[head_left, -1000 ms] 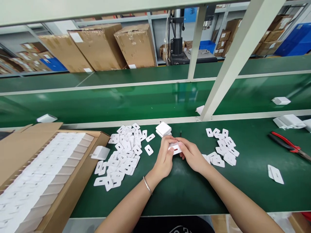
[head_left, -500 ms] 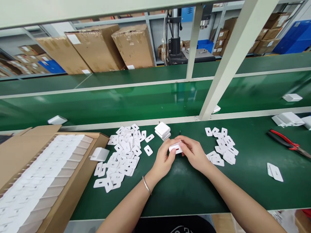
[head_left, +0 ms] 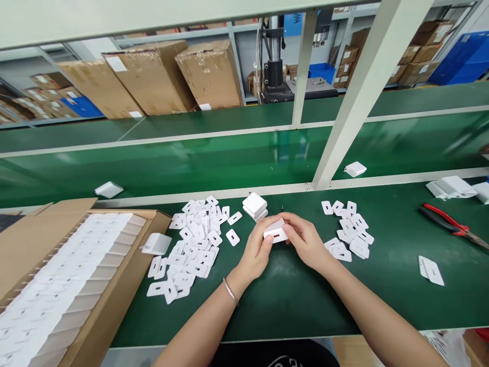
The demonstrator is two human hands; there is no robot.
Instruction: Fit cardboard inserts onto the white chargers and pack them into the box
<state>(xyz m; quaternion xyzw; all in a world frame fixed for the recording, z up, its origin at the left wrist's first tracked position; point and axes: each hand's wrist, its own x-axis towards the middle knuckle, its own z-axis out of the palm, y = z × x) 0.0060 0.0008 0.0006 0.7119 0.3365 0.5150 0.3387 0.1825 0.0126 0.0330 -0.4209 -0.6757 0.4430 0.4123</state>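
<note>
Between both hands is a white charger, its end face with a dark reddish slot turned toward me. My left hand grips its left side, the thumb at the lower front. My right hand closes on its right side, thumb on the edge. Just beyond my fingers rests a small stack of white chargers. Left of my hands spreads a heap of flat white slotted plates. A smaller group of white plates lies right of my right hand.
An open cardboard box of white chargers stands at the left, with a single charger against its edge. Red-handled pliers and two plates lie at the right. A slanted post rises behind. White chargers sit on the belt beyond.
The charger in my hands has tilted slightly, showing more of its slotted face. On the green belt behind, the white chargers have shifted to the right. My hands stay nearly in place.
</note>
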